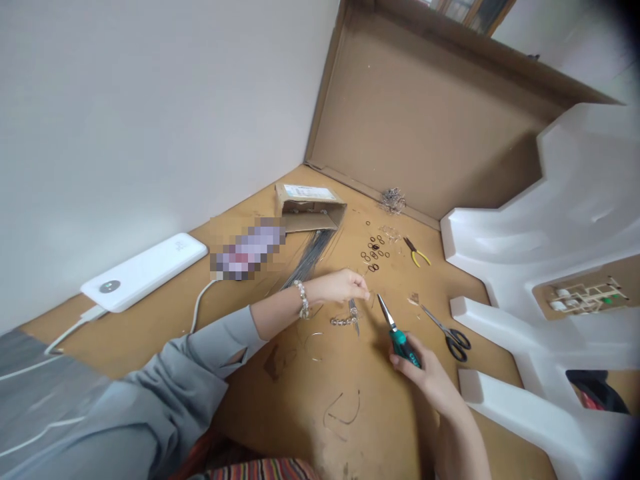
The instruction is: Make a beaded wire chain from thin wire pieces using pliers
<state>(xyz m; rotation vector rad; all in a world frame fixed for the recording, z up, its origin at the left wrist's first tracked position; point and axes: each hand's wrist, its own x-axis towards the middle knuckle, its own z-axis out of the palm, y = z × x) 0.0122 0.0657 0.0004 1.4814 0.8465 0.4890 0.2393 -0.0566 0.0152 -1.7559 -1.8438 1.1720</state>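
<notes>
My right hand (pixel 420 373) is closed around the green and black handles of long-nose pliers (pixel 399 335), whose narrow jaws point up and left. Their tip is just right of my left hand (pixel 346 285), apart from its fingers. The left thumb and forefinger pinch a thin piece of wire (pixel 373 299), which hangs down from the fingertips. Below that hand lies a strand of clear beads (pixel 344 321). Behind its wrist, a bundle of straight grey wires (pixel 313 257) reaches out of a small cardboard box (pixel 313 193).
Dark rings (pixel 375 254) lie beyond my hands, near yellow-handled pliers (pixel 418 253). Black-handled scissors (pixel 454 340) rest at right beside white moulded foam (pixel 487 317). A tangle of wire (pixel 393 200) sits at the back. Bent wires (pixel 343 417) lie in front. A white power bank (pixel 147 270) is at left.
</notes>
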